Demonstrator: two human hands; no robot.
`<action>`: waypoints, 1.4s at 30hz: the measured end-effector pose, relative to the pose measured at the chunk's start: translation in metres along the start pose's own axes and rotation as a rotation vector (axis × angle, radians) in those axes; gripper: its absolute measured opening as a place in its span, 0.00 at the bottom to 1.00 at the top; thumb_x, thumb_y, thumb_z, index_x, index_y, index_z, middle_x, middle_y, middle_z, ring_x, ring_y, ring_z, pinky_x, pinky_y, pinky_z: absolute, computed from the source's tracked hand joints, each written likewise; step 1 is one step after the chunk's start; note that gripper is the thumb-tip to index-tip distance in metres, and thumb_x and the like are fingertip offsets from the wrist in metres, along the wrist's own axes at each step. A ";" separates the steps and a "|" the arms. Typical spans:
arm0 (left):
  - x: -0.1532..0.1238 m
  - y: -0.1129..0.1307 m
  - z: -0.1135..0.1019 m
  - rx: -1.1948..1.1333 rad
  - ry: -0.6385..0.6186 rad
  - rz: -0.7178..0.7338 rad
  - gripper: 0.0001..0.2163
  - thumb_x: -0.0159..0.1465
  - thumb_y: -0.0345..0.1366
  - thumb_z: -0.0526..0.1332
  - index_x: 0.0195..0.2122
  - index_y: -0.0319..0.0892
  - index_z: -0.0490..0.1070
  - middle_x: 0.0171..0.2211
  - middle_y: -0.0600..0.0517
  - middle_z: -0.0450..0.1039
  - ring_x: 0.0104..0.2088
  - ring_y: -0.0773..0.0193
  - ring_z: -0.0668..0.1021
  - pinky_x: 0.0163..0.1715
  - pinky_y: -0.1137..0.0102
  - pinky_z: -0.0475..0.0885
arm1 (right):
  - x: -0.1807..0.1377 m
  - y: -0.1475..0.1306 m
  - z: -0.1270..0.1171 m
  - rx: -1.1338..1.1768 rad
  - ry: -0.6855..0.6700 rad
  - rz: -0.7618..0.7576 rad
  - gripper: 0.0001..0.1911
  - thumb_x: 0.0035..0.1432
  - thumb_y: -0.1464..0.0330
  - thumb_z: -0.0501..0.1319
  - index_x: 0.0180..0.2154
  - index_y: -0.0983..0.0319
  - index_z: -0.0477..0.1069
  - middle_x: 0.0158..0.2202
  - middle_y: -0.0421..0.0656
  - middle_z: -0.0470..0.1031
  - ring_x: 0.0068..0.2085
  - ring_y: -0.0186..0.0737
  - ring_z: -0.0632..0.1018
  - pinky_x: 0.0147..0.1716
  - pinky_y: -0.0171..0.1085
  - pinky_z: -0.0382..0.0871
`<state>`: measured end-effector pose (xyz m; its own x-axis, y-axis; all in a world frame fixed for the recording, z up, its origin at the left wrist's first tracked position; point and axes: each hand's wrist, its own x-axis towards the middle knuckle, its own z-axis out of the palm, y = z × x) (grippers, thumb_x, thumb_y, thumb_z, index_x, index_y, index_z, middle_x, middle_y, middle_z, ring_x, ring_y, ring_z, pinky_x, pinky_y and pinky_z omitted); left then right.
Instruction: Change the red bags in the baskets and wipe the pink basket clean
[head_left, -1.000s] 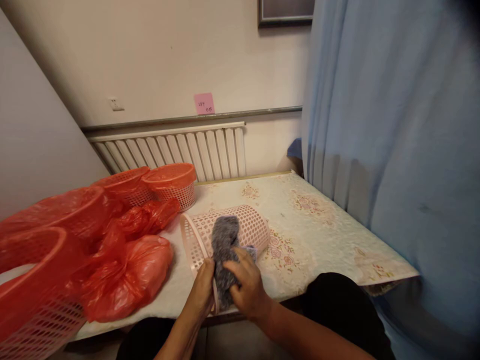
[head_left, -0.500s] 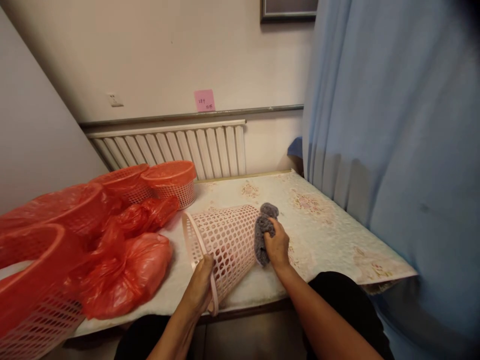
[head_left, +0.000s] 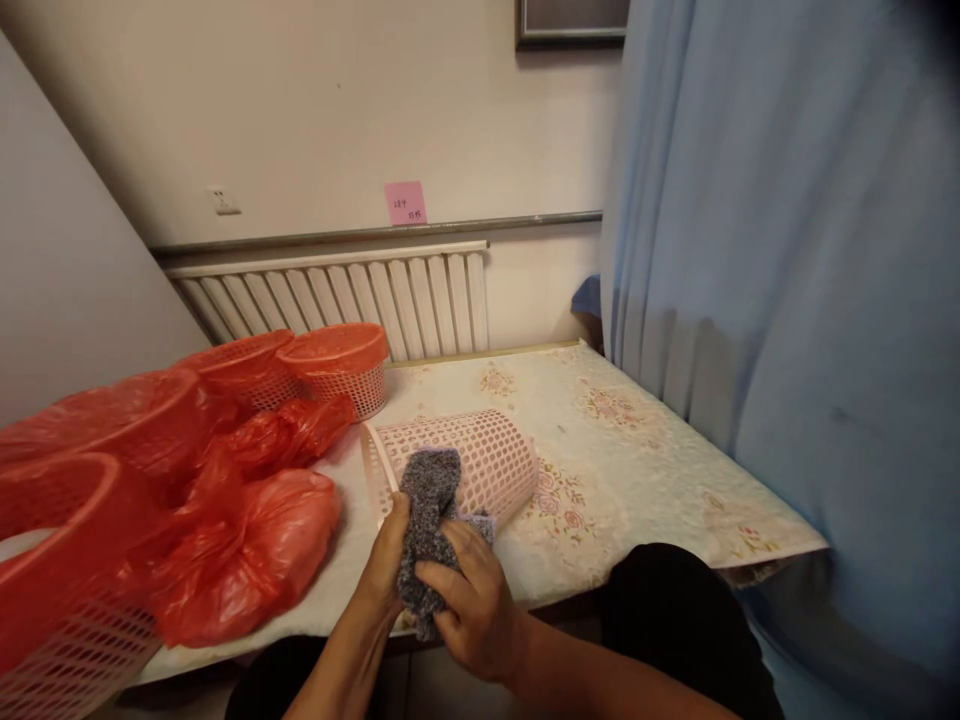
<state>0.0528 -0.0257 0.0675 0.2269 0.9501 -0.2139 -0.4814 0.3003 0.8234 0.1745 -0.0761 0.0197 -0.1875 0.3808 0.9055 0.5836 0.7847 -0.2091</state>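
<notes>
A pale pink perforated plastic wastebasket [head_left: 491, 460] lies on its side, its open mouth to the left. My left hand [head_left: 382, 565] grips it at the rim, thumb on the outside, the other fingers hidden. Bunched in my right hand [head_left: 480, 605] is a grey fuzzy cloth [head_left: 431, 485], pressed over the near side of the basket by the rim. The cloth hides part of the rim and lies right beside my left thumb.
To the left stand several wastebaskets lined with red bags [head_left: 337, 345], with a loose heap of red plastic bags [head_left: 255, 550] before them. A floral cover [head_left: 645, 490] spreads over the surface. A blue curtain [head_left: 720, 250] hangs on the right; a radiator [head_left: 405, 305] is behind.
My right hand has brought the cloth from the basket's base on the right leftward and nearer, to the rim. My left hand has stayed at the rim.
</notes>
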 end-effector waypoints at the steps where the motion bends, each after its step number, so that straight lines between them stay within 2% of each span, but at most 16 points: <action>1: 0.000 -0.001 -0.001 0.008 0.006 0.001 0.31 0.48 0.59 0.67 0.37 0.32 0.76 0.35 0.41 0.81 0.43 0.48 0.81 0.44 0.60 0.76 | 0.000 -0.001 0.000 -0.003 0.007 -0.009 0.26 0.47 0.75 0.52 0.51 0.61 0.66 0.59 0.53 0.61 0.59 0.50 0.66 0.55 0.54 0.66; 5: -0.002 -0.010 -0.005 0.083 0.009 0.088 0.33 0.47 0.61 0.66 0.40 0.33 0.76 0.36 0.41 0.81 0.43 0.48 0.80 0.44 0.60 0.76 | 0.000 0.011 -0.001 -0.041 0.028 -0.001 0.28 0.46 0.78 0.51 0.51 0.61 0.66 0.58 0.53 0.61 0.59 0.48 0.66 0.55 0.53 0.66; 8: -0.001 -0.024 -0.017 0.196 -0.014 0.157 0.30 0.48 0.59 0.67 0.39 0.35 0.77 0.36 0.42 0.81 0.45 0.47 0.79 0.45 0.60 0.75 | -0.001 0.021 -0.001 -0.060 0.020 0.044 0.29 0.45 0.78 0.51 0.51 0.62 0.67 0.59 0.53 0.60 0.60 0.49 0.65 0.56 0.53 0.65; 12: 0.001 -0.037 -0.036 0.310 -0.079 0.147 0.27 0.50 0.57 0.67 0.39 0.37 0.78 0.36 0.42 0.81 0.49 0.43 0.77 0.45 0.59 0.75 | -0.002 0.030 -0.002 -0.091 0.028 0.096 0.29 0.44 0.79 0.51 0.50 0.62 0.69 0.59 0.53 0.61 0.60 0.48 0.65 0.57 0.51 0.65; 17: 0.000 -0.034 -0.033 0.260 -0.206 0.123 0.32 0.53 0.59 0.63 0.49 0.36 0.75 0.46 0.39 0.79 0.54 0.43 0.74 0.54 0.54 0.70 | 0.002 0.070 -0.013 -0.209 0.062 0.409 0.28 0.47 0.80 0.51 0.51 0.62 0.70 0.53 0.51 0.69 0.57 0.47 0.69 0.56 0.49 0.66; 21: -0.008 -0.030 -0.024 0.241 -0.201 0.113 0.34 0.53 0.60 0.63 0.50 0.35 0.74 0.48 0.37 0.77 0.55 0.43 0.73 0.58 0.52 0.65 | 0.007 0.109 -0.031 -0.254 0.168 0.653 0.25 0.50 0.78 0.52 0.50 0.63 0.70 0.48 0.50 0.73 0.51 0.48 0.74 0.53 0.48 0.68; 24: -0.016 -0.026 -0.016 0.214 -0.162 0.088 0.36 0.49 0.61 0.65 0.50 0.37 0.74 0.50 0.39 0.76 0.55 0.43 0.73 0.60 0.52 0.62 | 0.012 0.120 -0.041 -0.267 0.252 0.733 0.23 0.50 0.76 0.53 0.49 0.63 0.70 0.48 0.50 0.73 0.50 0.48 0.74 0.53 0.49 0.68; 26: -0.019 -0.024 -0.009 0.184 -0.124 0.066 0.37 0.46 0.62 0.66 0.50 0.38 0.74 0.50 0.39 0.76 0.54 0.43 0.74 0.60 0.51 0.61 | 0.014 0.115 -0.042 -0.258 0.259 0.707 0.23 0.50 0.77 0.52 0.49 0.62 0.71 0.47 0.49 0.73 0.50 0.48 0.74 0.53 0.49 0.68; 29: -0.020 -0.020 0.002 0.085 -0.100 0.039 0.39 0.45 0.64 0.66 0.50 0.37 0.74 0.47 0.38 0.78 0.53 0.42 0.76 0.58 0.50 0.65 | 0.015 0.089 -0.036 -0.214 0.183 0.588 0.25 0.49 0.78 0.52 0.48 0.61 0.71 0.47 0.49 0.73 0.50 0.47 0.73 0.53 0.48 0.67; 32: -0.018 -0.017 0.010 -0.014 -0.070 0.021 0.37 0.47 0.62 0.66 0.49 0.37 0.74 0.43 0.38 0.80 0.51 0.44 0.77 0.54 0.52 0.69 | 0.013 0.048 -0.024 -0.150 0.084 0.389 0.28 0.45 0.79 0.52 0.49 0.60 0.71 0.51 0.49 0.70 0.54 0.48 0.71 0.55 0.49 0.66; 34: -0.017 -0.016 0.012 -0.047 -0.012 0.030 0.34 0.47 0.59 0.68 0.46 0.36 0.75 0.41 0.40 0.80 0.49 0.45 0.78 0.52 0.55 0.72 | 0.011 0.022 -0.017 -0.077 0.032 0.211 0.29 0.43 0.78 0.52 0.49 0.60 0.69 0.57 0.50 0.65 0.57 0.49 0.68 0.56 0.51 0.66; 36: -0.017 -0.015 0.011 -0.061 0.044 0.040 0.31 0.46 0.57 0.70 0.41 0.34 0.76 0.39 0.40 0.81 0.48 0.45 0.79 0.51 0.56 0.73 | 0.008 0.004 -0.012 -0.007 0.015 0.097 0.30 0.43 0.77 0.52 0.51 0.60 0.68 0.60 0.50 0.61 0.59 0.48 0.66 0.57 0.51 0.65; 38: -0.016 -0.014 0.011 -0.064 0.057 0.048 0.30 0.46 0.57 0.70 0.39 0.34 0.76 0.39 0.40 0.81 0.47 0.45 0.79 0.50 0.57 0.74 | 0.007 -0.001 -0.008 0.011 0.034 0.046 0.29 0.44 0.77 0.52 0.51 0.60 0.67 0.60 0.50 0.60 0.60 0.47 0.66 0.56 0.51 0.65; 40: -0.016 -0.012 0.012 -0.054 0.035 0.045 0.32 0.46 0.58 0.69 0.43 0.34 0.75 0.41 0.39 0.80 0.48 0.45 0.79 0.51 0.56 0.73 | 0.007 0.008 -0.008 -0.019 0.044 0.036 0.29 0.45 0.77 0.52 0.51 0.60 0.67 0.60 0.51 0.60 0.60 0.47 0.66 0.56 0.51 0.66; 42: -0.016 -0.011 0.014 -0.032 -0.003 0.036 0.35 0.47 0.59 0.68 0.48 0.36 0.74 0.43 0.39 0.80 0.49 0.44 0.78 0.53 0.54 0.71 | 0.007 0.027 -0.010 -0.082 0.039 0.116 0.29 0.46 0.79 0.52 0.51 0.60 0.69 0.59 0.51 0.63 0.59 0.48 0.66 0.56 0.51 0.65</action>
<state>0.0662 -0.0454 0.0693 0.2113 0.9601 -0.1830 -0.5160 0.2686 0.8134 0.1968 -0.0569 0.0241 -0.0855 0.4460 0.8910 0.6622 0.6936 -0.2836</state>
